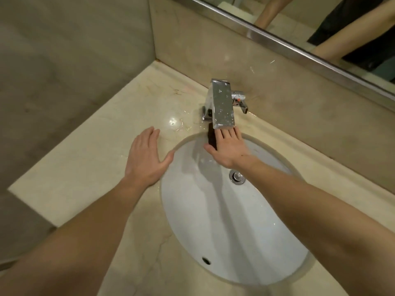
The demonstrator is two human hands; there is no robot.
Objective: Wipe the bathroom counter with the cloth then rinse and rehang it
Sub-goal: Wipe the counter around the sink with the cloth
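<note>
A dark cloth (212, 135) lies at the back rim of the white oval sink (205, 221), just under the spout of the chrome faucet (222, 103). My right hand (228, 148) presses on it with fingers stretched flat and the thumb beside it; most of the cloth is hidden under the hand and spout. My left hand (145, 159) rests flat on the beige marble counter (92, 167) left of the sink, fingers apart, holding nothing. Water drops and a wet sheen show on the counter near the faucet base.
The faucet's lever handle (241, 101) sticks out to the right. A drain plug (236, 176) sits in the basin and an overflow hole (206, 261) is at its near wall. A mirror (320, 22) with a metal frame runs above the backsplash. The counter ends at the wall on the left.
</note>
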